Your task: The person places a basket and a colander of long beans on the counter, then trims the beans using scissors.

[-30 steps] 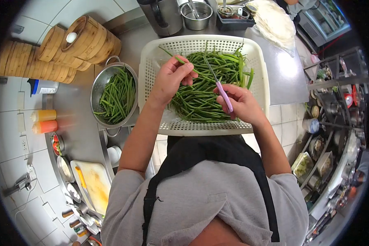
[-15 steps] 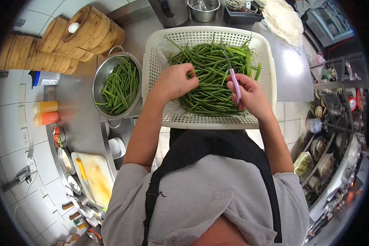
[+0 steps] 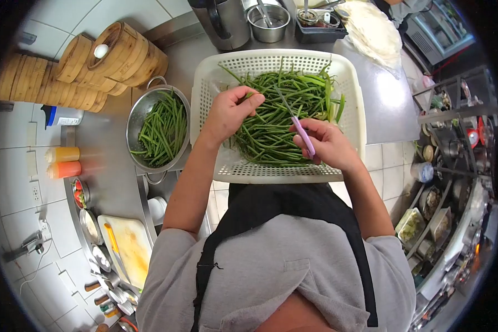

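Note:
A large white perforated basket (image 3: pixel 337 176) holds a heap of long green beans (image 3: pixel 271 141). Over its left part, my left hand (image 3: pixel 227 116) is closed with thumb and forefinger together; what they pinch is too small to make out. My right hand (image 3: pixel 329 145), above the basket's right side, grips scissors by their lilac handle (image 3: pixel 304 137). The blades slant up and left over the beans, with their tips short of my left fingers. Left of the basket stands a metal colander (image 3: pixel 131 124) with more green beans (image 3: pixel 161 130) in it.
Bamboo steamers (image 3: pixel 127 52) are stacked at the upper left. A dark jug (image 3: pixel 227 27) and a steel pot (image 3: pixel 268 30) stand behind the basket. A cutting board (image 3: pixel 130 238) with a yellow-handled knife (image 3: pixel 112 238) lies lower left. Shelves (image 3: pixel 454 133) line the right.
The scissors have swung leftward, and their tips are now closer to my left hand. My left hand has shifted slightly left. The view has tilted a little, so the basket sits lower.

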Demonstrator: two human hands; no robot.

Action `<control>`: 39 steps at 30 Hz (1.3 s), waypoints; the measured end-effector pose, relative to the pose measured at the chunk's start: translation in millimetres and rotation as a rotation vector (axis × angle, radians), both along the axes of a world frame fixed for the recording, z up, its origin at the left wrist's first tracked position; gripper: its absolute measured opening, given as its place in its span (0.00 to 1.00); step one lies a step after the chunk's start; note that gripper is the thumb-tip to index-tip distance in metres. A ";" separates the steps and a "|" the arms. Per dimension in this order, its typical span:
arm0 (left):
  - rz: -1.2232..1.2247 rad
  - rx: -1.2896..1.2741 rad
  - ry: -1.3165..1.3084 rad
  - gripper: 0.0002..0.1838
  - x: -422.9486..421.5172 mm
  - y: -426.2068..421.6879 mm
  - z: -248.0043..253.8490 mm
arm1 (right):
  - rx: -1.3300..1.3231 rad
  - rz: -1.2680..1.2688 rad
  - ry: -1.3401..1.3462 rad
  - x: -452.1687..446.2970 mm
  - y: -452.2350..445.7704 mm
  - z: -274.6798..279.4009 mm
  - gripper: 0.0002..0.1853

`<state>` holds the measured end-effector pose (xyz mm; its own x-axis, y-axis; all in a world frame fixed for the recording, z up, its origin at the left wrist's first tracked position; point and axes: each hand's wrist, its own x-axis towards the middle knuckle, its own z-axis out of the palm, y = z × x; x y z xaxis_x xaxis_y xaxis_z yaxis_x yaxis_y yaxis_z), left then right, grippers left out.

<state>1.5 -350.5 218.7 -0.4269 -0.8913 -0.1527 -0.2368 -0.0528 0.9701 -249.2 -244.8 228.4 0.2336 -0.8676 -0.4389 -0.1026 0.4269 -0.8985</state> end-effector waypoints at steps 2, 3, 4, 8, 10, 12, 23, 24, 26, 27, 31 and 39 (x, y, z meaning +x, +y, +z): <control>-0.003 0.001 0.062 0.11 0.5 0.3 -5.2 | -0.040 0.039 0.036 -0.5 0.7 -4.2 0.21; -0.007 0.004 0.041 0.11 -0.1 1.1 -3.5 | -0.046 0.024 0.007 0.5 1.5 -4.7 0.21; -0.010 0.006 0.020 0.11 -1.1 2.2 -1.9 | -0.043 0.021 0.009 1.7 1.5 -3.7 0.21; -0.081 0.014 -0.022 0.11 -10.7 10.3 2.8 | -0.017 0.037 0.067 6.1 1.2 4.1 0.20; -0.136 0.006 -0.086 0.12 -12.7 12.2 6.6 | -0.052 0.021 0.082 7.2 0.9 3.3 0.20; -0.150 0.015 -0.086 0.12 -12.1 12.0 2.7 | -0.062 0.045 0.116 7.0 -0.4 5.9 0.19; -0.203 -0.082 -0.296 0.12 -7.4 8.9 -1.0 | -0.080 0.063 0.098 7.3 1.0 0.4 0.15; -0.210 -0.039 -0.240 0.12 -7.0 9.3 -1.2 | -0.084 0.050 0.096 7.7 1.2 0.6 0.15; -0.216 0.004 -0.184 0.11 -6.7 9.7 -4.3 | -0.089 0.038 0.094 7.2 1.1 -1.2 0.15; -0.128 0.056 -0.090 0.11 -7.2 9.8 -7.3 | -0.090 0.028 0.085 5.5 0.4 -4.3 0.16; 0.196 0.232 0.290 0.09 -4.8 1.7 1.8 | -0.018 -0.049 0.008 5.3 -0.7 8.9 0.19; 0.353 0.207 0.425 0.09 0.6 -2.4 1.4 | -0.045 0.024 0.005 2.8 -0.8 -1.4 0.22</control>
